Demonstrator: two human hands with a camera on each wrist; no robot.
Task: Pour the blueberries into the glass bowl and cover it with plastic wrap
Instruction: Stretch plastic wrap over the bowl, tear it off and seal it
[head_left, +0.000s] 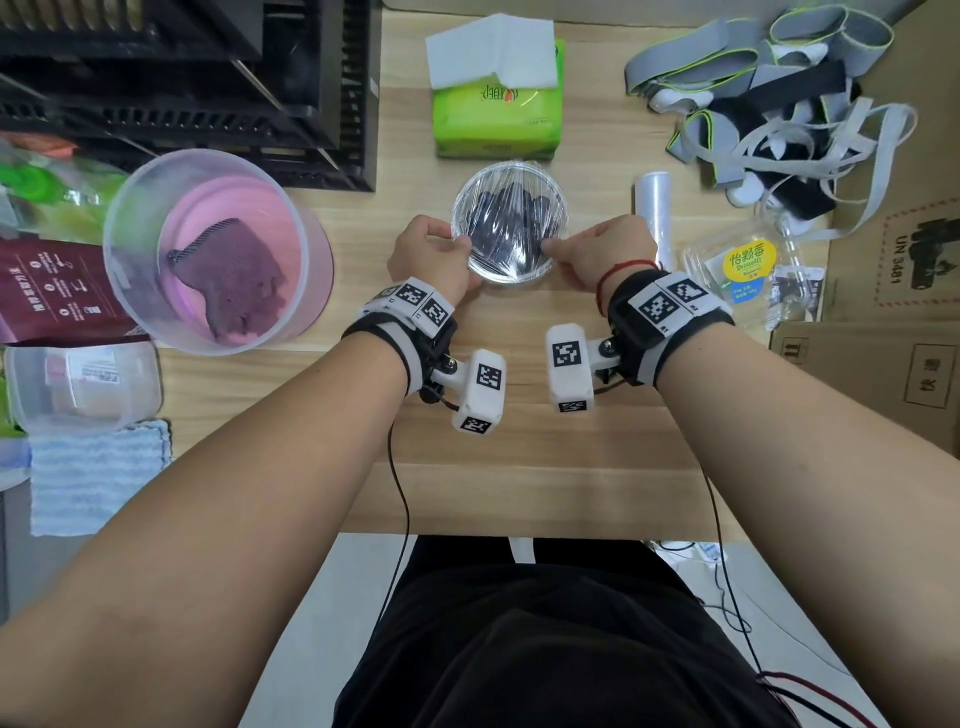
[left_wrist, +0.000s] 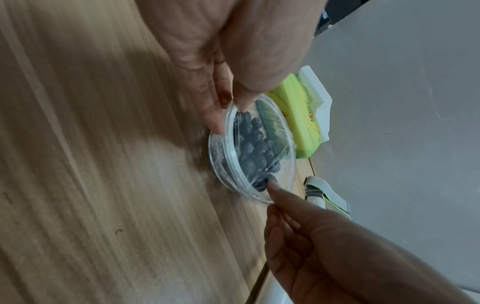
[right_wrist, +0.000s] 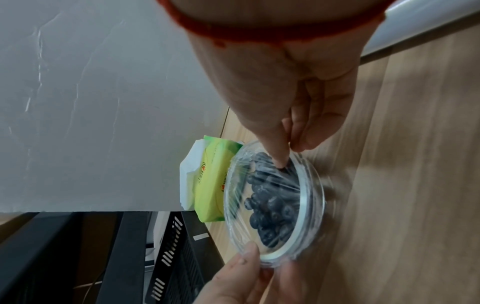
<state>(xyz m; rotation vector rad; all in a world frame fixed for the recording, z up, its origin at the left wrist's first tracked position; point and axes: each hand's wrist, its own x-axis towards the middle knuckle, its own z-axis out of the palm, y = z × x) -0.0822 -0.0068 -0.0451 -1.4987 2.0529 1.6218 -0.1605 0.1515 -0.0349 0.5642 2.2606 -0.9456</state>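
On the wooden table's (head_left: 519, 467) centre, the left hand (head_left: 431, 254) pinches the glass bowl's (head_left: 511, 273) film-covered rim; blueberries (head_left: 506, 223) lie under the plastic wrap (head_left: 540, 187); the right hand (head_left: 605, 254) pinches the opposite edge. Both should probably pull the wrap downward evenly, keeping it taut.

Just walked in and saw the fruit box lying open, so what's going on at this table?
A person is finishing wrapping a glass bowl of blueberries. Plastic wrap already stretches over the top. The left hand pinches the wrap at the bowl's left rim, and the right hand pinches it at the right rim. The wrap roll and the empty berry container lie to the right on the wooden table.
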